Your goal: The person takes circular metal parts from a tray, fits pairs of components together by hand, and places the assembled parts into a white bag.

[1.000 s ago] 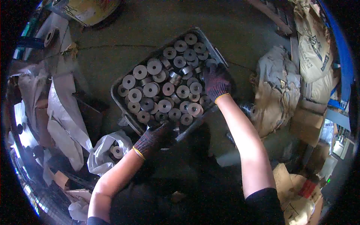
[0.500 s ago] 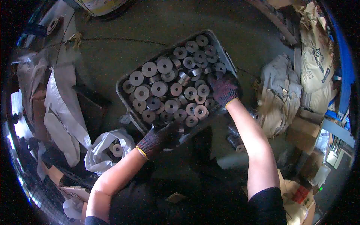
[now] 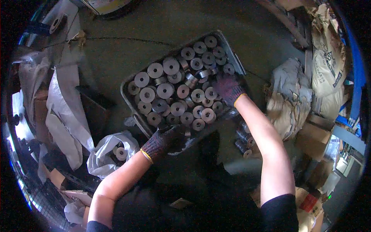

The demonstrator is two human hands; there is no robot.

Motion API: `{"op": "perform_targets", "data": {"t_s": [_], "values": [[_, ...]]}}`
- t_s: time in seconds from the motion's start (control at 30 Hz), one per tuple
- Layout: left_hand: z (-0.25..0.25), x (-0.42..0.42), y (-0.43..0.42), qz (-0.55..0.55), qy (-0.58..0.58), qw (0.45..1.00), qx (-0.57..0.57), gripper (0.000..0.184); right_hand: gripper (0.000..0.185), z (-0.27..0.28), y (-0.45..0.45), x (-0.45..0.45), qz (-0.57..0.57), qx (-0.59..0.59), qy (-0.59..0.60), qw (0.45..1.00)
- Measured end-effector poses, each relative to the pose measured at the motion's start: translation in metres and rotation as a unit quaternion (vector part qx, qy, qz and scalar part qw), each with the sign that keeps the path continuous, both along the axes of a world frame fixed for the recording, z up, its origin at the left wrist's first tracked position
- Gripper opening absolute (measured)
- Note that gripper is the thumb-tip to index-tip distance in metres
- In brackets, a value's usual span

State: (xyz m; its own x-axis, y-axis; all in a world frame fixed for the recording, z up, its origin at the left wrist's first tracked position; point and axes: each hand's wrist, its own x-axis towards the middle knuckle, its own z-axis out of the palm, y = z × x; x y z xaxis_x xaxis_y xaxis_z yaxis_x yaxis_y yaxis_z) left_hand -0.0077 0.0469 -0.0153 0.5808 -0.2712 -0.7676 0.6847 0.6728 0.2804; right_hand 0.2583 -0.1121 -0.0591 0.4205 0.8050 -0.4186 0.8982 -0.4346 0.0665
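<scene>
A dark rectangular bin (image 3: 127, 101) stands tilted across the middle of the head view, filled with several layers of grey metal rings (image 3: 165, 90). My left hand (image 3: 167, 141), in a dark knit glove with a yellow cuff edge, is at the bin's near rim beside the closest rings. Its fingers are lost in shadow, and whether they grip the rim or a ring cannot be made out. My right hand (image 3: 228, 88), gloved the same way, reaches over the rings at the bin's right side. Motion blur and darkness hide its fingertips and anything in them.
An open white plastic bag (image 3: 101, 158) with rings inside stands left of my left forearm. More dark rings (image 3: 243, 141) lie on the floor near my right forearm. Torn sacks (image 3: 290, 100) and cardboard boxes (image 3: 315, 137) line the right. White sheeting (image 3: 67, 112) hangs at left.
My right hand has shifted slightly left and up over the rings, its forearm moving a little with it. My left hand stays at the near rim. The rings look largely unchanged.
</scene>
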Motion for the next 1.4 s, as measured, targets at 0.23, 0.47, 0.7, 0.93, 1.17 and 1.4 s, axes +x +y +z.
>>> {"op": "perform_targets", "data": {"t_s": [0.23,0.47,0.7,0.93,1.17,1.4], "values": [[-0.001,0.003,-0.002,-0.027,-0.008,0.999,0.029,0.029,0.024,-0.005,0.003,0.008,0.055,-0.089,-0.004,0.994],[-0.010,-0.005,-0.007,0.015,0.009,1.000,0.006,0.029,0.018,-0.017,0.010,0.000,-0.018,-0.075,-0.048,0.996],[-0.013,-0.008,0.000,0.002,-0.032,0.999,0.026,0.022,0.022,-0.007,0.025,0.002,0.004,-0.155,0.003,0.988],[-0.029,-0.019,-0.007,-0.040,-0.259,0.948,0.179,0.037,0.022,-0.016,0.014,0.000,0.037,-0.105,-0.080,0.991],[-0.019,-0.006,-0.001,0.042,0.007,0.996,-0.072,0.035,0.022,-0.027,0.001,0.009,0.164,-0.030,-0.102,0.981],[-0.009,-0.001,0.000,-0.019,0.016,1.000,-0.011,0.034,0.022,-0.018,0.003,0.009,0.139,0.023,-0.087,0.986]]}}
